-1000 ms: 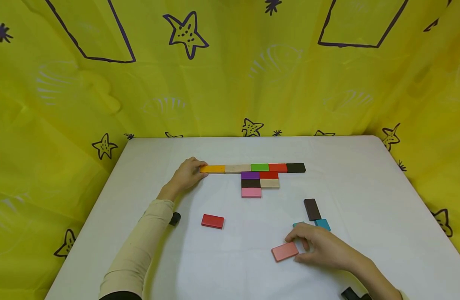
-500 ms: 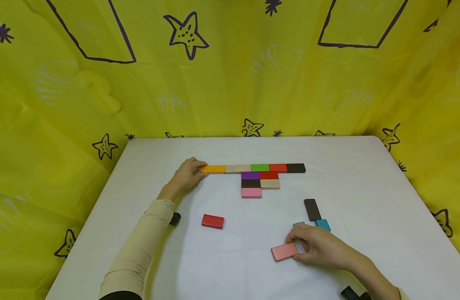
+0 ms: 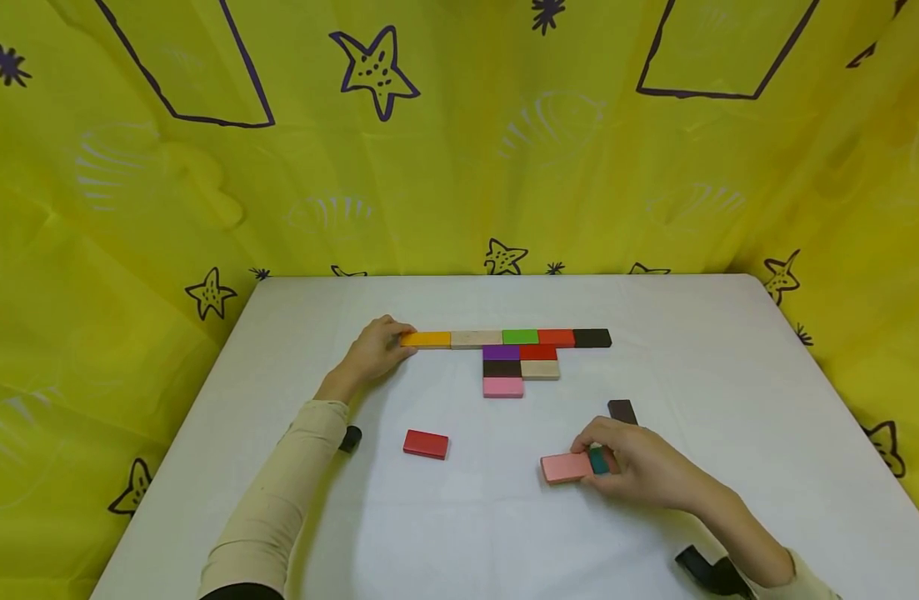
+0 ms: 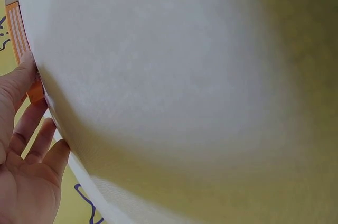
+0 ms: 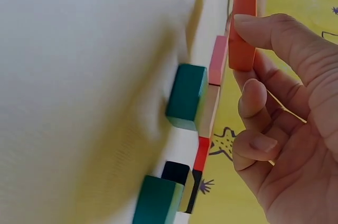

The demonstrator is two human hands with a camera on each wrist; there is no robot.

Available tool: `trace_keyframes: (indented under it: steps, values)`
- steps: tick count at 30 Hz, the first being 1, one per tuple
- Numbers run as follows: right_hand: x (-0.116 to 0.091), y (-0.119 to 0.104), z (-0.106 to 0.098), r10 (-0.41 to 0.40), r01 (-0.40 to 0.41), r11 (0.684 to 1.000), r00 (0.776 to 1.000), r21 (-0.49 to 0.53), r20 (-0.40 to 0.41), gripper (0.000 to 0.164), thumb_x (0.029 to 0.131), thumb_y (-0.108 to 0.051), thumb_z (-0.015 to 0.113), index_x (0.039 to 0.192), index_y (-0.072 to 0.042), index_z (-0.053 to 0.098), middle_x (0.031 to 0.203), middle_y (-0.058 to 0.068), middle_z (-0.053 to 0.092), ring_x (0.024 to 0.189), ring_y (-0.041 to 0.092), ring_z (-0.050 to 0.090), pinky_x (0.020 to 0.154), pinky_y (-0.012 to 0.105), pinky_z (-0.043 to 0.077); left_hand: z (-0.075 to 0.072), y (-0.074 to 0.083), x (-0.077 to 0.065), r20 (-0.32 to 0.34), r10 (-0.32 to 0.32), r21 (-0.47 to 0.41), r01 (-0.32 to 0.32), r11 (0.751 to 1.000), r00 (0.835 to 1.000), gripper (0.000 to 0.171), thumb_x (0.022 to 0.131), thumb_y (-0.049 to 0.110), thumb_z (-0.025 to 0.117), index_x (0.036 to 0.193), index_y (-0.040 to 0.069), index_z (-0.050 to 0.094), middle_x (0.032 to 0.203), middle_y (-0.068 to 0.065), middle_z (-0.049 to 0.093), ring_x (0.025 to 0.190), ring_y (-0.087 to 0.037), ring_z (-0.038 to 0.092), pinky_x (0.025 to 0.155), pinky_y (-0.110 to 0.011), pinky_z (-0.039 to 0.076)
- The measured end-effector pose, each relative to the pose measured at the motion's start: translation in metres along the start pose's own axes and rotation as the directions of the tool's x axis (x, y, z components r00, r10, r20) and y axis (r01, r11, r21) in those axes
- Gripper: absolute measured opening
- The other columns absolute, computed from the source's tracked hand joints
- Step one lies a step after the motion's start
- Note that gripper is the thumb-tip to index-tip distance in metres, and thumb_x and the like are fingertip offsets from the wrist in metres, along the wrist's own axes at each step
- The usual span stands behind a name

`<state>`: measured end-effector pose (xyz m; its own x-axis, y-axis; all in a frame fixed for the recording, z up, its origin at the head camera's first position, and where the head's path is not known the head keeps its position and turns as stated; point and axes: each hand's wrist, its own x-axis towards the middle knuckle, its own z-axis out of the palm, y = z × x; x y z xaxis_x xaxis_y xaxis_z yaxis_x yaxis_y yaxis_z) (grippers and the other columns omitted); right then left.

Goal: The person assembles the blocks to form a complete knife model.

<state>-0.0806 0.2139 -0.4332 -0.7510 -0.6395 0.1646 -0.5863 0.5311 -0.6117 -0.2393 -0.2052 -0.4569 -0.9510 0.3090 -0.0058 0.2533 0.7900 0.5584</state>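
Observation:
My left hand (image 3: 372,348) holds the left end of a yellow-orange block (image 3: 427,340), thumb on its near side. That block begins a row continuing with a plain wood block (image 3: 476,338), a green block (image 3: 520,337), a red one and a black one. Under the row's middle sit purple, red, dark brown, plain wood and pink blocks in short rows. Between thumb and fingertips, my right hand (image 3: 646,467) pinches one end of a salmon-pink block (image 3: 566,468), held above the tabletop. A teal block (image 5: 187,94) stands below it in the right wrist view.
A loose red block (image 3: 426,444) lies in front of the left arm's side. Beyond the right hand is a dark brown block (image 3: 622,411), partly covered. Another teal block (image 5: 156,200) shows in the right wrist view. A yellow curtain (image 3: 459,167) hangs behind the white table (image 3: 459,533).
My right hand has lifted the salmon-pink block and moved it slightly away from the body, now covering part of the dark brown block. The left hand stays put.

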Motion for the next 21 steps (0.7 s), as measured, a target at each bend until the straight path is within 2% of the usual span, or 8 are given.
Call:
trace_keyframes:
  steps: [4,9,21]
  values:
    - [0.008,0.005,-0.003,0.001,-0.001,1.0,1.0,-0.014,-0.02,0.035,0.079,-0.008,0.087,0.105,-0.022,0.067,0.094,-0.014,0.06,0.071,0.001,0.049,0.059,0.019,0.043,0.0,-0.001,0.0,0.0,0.003,-0.002,-0.003,1.0,1.0,0.033,0.096,0.02,0.074,0.125,0.005,0.071,0.109,-0.012,0.061,0.101,-0.029,0.053,0.091,-0.044,0.045]
    - [0.017,0.01,-0.004,0.008,-0.009,0.999,0.999,-0.038,-0.039,0.033,0.079,-0.008,0.087,0.104,-0.018,0.068,0.094,-0.012,0.061,0.07,0.001,0.049,0.06,0.02,0.042,0.002,-0.001,0.0,-0.004,0.018,-0.007,-0.018,1.0,1.0,0.033,0.096,0.019,0.074,0.125,0.004,0.071,0.11,-0.013,0.062,0.101,-0.029,0.053,0.093,-0.045,0.046]
    - [0.038,0.025,-0.009,0.115,-0.119,0.991,0.99,-0.054,-0.078,0.03,0.08,-0.008,0.086,0.105,-0.01,0.07,0.092,-0.005,0.063,0.067,0.002,0.047,0.058,0.022,0.041,0.001,0.0,0.0,-0.007,0.015,0.008,-0.015,1.0,1.0,0.033,0.096,0.021,0.074,0.125,0.005,0.071,0.11,-0.013,0.062,0.101,-0.029,0.053,0.092,-0.044,0.046]
